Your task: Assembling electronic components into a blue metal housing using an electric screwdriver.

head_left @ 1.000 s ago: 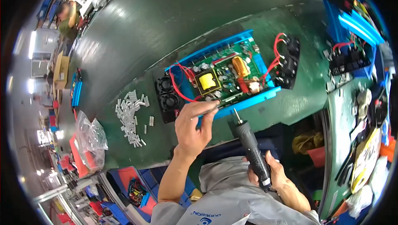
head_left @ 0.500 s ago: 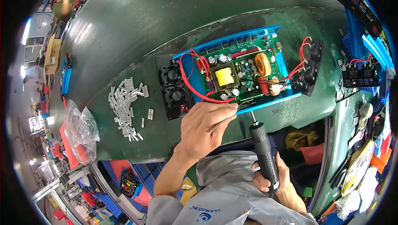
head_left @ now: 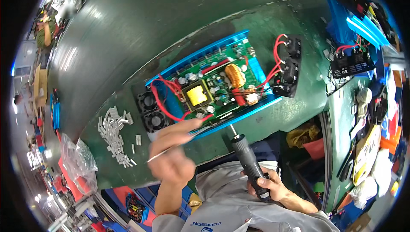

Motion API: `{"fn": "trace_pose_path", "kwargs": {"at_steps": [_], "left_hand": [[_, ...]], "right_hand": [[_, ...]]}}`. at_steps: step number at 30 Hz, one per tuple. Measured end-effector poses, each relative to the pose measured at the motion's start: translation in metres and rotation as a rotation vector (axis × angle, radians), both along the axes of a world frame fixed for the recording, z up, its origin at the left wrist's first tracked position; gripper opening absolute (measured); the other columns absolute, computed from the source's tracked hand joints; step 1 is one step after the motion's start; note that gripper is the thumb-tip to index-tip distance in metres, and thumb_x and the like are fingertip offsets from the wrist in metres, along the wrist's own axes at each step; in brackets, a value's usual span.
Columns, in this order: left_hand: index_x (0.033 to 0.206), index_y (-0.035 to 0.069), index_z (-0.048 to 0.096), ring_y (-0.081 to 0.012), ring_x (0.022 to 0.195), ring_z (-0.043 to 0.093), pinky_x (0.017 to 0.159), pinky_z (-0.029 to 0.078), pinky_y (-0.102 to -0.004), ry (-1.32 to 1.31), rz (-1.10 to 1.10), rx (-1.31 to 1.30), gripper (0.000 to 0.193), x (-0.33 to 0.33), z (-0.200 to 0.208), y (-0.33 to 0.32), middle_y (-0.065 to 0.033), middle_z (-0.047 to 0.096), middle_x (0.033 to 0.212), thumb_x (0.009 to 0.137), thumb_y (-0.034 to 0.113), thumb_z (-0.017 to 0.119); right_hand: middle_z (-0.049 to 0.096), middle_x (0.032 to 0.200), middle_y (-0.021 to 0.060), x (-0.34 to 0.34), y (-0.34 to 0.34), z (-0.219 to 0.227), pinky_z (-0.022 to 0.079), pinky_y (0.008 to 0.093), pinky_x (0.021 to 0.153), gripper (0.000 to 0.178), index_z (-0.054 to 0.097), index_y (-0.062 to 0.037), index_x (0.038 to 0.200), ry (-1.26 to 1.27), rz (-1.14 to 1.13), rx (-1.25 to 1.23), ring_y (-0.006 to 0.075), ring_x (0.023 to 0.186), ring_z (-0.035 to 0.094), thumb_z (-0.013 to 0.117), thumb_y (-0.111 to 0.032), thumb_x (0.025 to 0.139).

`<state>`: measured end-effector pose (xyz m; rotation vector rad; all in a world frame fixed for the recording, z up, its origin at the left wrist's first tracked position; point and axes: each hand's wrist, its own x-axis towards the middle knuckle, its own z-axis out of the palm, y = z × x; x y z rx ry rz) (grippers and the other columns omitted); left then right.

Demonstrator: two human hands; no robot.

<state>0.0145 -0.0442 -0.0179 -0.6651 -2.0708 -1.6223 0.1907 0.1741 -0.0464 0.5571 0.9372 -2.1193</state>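
"While both hands were busy, where did the blue housing lie?"

"It lay slantwise on the green bench in front of me, its right end farther away than its left. Inside it sat a green circuit board, bearing a yellow-wrapped transformer and a copper coil."

"And your left hand?"

"I had a thin metal tool pinched between its fingers, close to the near left part of the housing. The hand was blurred, so I could not tell whether my fingertips touched anything there besides the tool."

"What did your right hand grip?"

"I had it wrapped around the lower part of a black electric screwdriver, which leaned a little to the left, with its silver bit pointing away from me. The tip stood just beside the housing's near edge; whether the two touched, I could not tell."

"What else was around the work?"

"Two black fans stood at the left end of the housing. Farther left lay a pile of grey metal pieces, a few of them apart from the rest, and beyond it a clear plastic bag. On the right, red wires ran from the housing to a black panel."
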Motion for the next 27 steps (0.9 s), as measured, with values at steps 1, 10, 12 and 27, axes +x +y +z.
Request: {"fn": "trace_pose_path", "kwargs": {"at_steps": [1,10,12,27], "left_hand": [[0.097,-0.002,0.057,-0.0319,0.086,0.071,0.077,0.06,-0.0387,0.09,0.054,0.198,0.014,0.002,0.007,0.002,-0.0235,0.071,0.096,0.097,-0.005,0.043],[0.107,0.01,0.074,-0.0248,0.08,0.061,0.064,0.051,-0.0367,-0.119,0.051,-0.902,0.032,0.009,0.022,0.005,-0.0055,0.061,0.093,0.076,0.01,0.082],[0.111,0.011,0.071,-0.0215,0.079,0.06,0.063,0.05,-0.0319,-0.036,0.004,-1.025,0.033,0.006,0.02,0.006,-0.0029,0.06,0.096,0.079,0.016,0.08],[0.109,-0.003,0.065,-0.0154,0.09,0.059,0.061,0.052,-0.0239,-0.062,-0.225,-1.201,0.032,-0.01,0.029,0.006,-0.0052,0.054,0.099,0.079,0.007,0.066]], "right_hand": [[0.066,0.084,0.0054,-0.001,-0.003,0.003,0.043,0.0266,0.071,0.055,0.054,-0.0017,0.135,0.001,-0.007,-0.004,0.011,0.076,0.057,0.065,-0.04,0.096],[0.067,0.086,0.0078,0.008,-0.005,-0.01,0.049,0.0273,0.07,0.059,0.054,0.0016,0.136,0.085,0.048,0.176,0.0131,0.077,0.062,0.065,-0.041,0.097],[0.068,0.086,0.0084,0.012,-0.005,-0.012,0.049,0.0276,0.07,0.059,0.054,0.0022,0.135,0.093,0.078,0.173,0.0138,0.077,0.063,0.062,-0.042,0.098],[0.065,0.075,0.012,0.008,-0.012,-0.012,0.044,0.0281,0.058,0.086,0.053,0.0036,0.132,0.196,0.028,0.385,0.0157,0.06,0.057,0.024,-0.072,0.101]]}}
